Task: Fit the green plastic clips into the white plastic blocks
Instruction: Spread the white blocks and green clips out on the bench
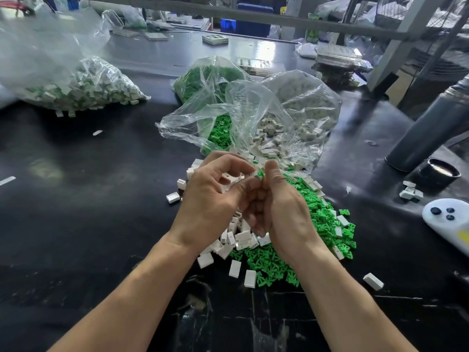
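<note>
Both hands up together over the black tabletop (76, 199). The right hand (281, 214) pinches a green clip (260, 174) at its fingertips; the left hand (210, 196) curls its fingers in right against it, and whether it holds a white block I cannot tell. Beneath them, a heap of loose green clips (327, 224) mixed with white blocks (238, 237), strays scattered around. Just beyond, two open clear bags, one of green clips (219, 130), one of white blocks (297, 107). Far left, a fuller bag (83, 85) of white-and-green pieces.
</note>
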Demonstrator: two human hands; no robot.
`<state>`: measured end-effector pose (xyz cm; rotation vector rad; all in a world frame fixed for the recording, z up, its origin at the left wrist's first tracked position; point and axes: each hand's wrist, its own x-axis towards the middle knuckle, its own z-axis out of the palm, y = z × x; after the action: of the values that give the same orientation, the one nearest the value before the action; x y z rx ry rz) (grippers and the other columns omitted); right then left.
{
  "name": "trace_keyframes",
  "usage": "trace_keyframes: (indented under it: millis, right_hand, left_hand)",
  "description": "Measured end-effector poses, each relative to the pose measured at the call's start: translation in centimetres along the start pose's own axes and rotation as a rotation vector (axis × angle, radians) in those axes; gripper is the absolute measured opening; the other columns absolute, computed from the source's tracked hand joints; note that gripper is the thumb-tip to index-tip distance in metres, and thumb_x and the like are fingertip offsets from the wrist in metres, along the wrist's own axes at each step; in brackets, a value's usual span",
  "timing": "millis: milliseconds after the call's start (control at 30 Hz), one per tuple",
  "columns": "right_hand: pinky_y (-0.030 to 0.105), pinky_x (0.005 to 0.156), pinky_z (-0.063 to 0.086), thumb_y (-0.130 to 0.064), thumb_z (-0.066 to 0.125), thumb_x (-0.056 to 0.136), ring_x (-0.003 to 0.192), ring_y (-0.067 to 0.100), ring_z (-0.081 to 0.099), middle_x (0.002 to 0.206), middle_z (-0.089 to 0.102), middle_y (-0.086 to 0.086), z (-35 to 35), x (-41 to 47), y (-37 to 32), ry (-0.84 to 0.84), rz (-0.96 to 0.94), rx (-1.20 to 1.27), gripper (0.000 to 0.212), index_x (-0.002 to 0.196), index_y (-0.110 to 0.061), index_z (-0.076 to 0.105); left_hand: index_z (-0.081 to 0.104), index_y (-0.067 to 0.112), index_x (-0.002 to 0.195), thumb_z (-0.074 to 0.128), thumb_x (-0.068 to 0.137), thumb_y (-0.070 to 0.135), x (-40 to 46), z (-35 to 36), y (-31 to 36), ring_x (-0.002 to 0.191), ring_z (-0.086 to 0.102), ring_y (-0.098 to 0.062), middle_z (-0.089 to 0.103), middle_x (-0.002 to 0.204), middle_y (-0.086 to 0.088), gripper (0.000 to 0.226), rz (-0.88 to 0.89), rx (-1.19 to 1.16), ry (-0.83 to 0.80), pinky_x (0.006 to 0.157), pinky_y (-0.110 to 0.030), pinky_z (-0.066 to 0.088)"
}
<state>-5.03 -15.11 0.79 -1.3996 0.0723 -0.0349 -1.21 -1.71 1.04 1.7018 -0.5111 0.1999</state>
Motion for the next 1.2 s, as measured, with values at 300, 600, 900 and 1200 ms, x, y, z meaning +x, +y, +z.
trace_keyframes:
  millis: [300, 600, 900, 1200]
  right_hand:
    - [0.016, 0.036, 0.038, -0.046, 0.036, 0.11, 0.04, 0.006, 0.054, 0.051, 0.062, -0.008, 1.6, -0.5, 0.0, 0.206, -0.022, 0.135, 0.061, 0.077, -0.022, 0.081]
    - [0.028, 0.056, 0.057, -0.04, 0.044, 0.099, 0.07, 0.021, 0.076, 0.076, 0.077, 0.009, 2.1, 0.4, 0.7, 0.352, -0.093, 0.233, 0.049, 0.07, -0.026, 0.08]
    - [0.022, 0.049, 0.05, -0.04, 0.041, 0.091, 0.057, 0.012, 0.068, 0.061, 0.069, -0.003, 1.9, 0.7, 1.0, 0.355, -0.129, 0.146, 0.049, 0.054, -0.028, 0.071]
    - [0.02, 0.048, 0.049, -0.038, 0.04, 0.095, 0.053, 0.003, 0.063, 0.054, 0.064, -0.011, 2.0, 0.6, 0.6, 0.362, -0.148, 0.093, 0.053, 0.054, -0.032, 0.072]
  left_hand:
    - [0.071, 0.019, 0.096, 0.077, 0.092, 0.016, -0.9, 1.9, 0.5, 0.072, 0.07, -0.016, 0.072, 0.092, -0.001, 0.008, -0.082, -0.113, -0.027, 0.061, -0.026, 0.057]
    - [0.07, 0.014, 0.097, 0.077, 0.092, 0.016, -1.4, 3.3, 0.9, 0.063, 0.071, -0.018, 0.073, 0.082, -0.001, 0.009, -0.077, -0.132, 0.05, 0.052, -0.023, 0.055]
    - [0.073, 0.015, 0.096, 0.078, 0.091, 0.016, -1.5, 3.4, 1.0, 0.066, 0.071, -0.014, 0.075, 0.085, -0.002, 0.008, -0.105, -0.119, 0.077, 0.054, -0.023, 0.057]
    - [0.074, 0.014, 0.095, 0.078, 0.09, 0.014, -1.3, 3.6, 0.9, 0.071, 0.071, -0.011, 0.075, 0.086, 0.0, 0.007, -0.106, -0.12, 0.085, 0.064, -0.022, 0.058]
